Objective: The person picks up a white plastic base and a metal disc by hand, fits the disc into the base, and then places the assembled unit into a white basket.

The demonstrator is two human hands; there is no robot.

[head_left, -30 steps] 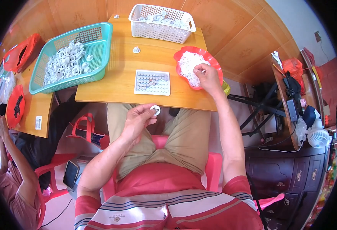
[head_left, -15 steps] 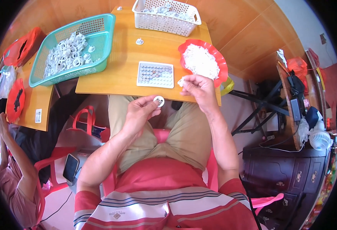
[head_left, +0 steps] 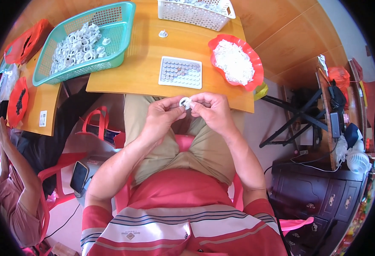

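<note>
Just off the table's near edge, my left hand [head_left: 162,117] pinches a white round plastic part [head_left: 183,101] with a dark opening in its face. My right hand [head_left: 215,112] meets it from the other side, thumb and forefinger closed at the part's rim. A small white piece between those fingertips is mostly hidden. Beyond my hands lies a white tray [head_left: 197,84] with rows of small grey round discs. To its right, a red scalloped bowl [head_left: 258,70] is heaped with small white pieces [head_left: 233,62].
On the left, a green basket [head_left: 121,47] holds many white ring-shaped parts [head_left: 74,49]. A white basket [head_left: 196,18] stands at the back, and one loose white part [head_left: 163,33] lies on the table [head_left: 145,70]. At far left, another person's arm [head_left: 19,166] rests near a second table.
My right hand has moved from beside the red bowl, left and slightly down, to the round part. My left hand has shifted a little up and right, and the view has tilted slightly.
</note>
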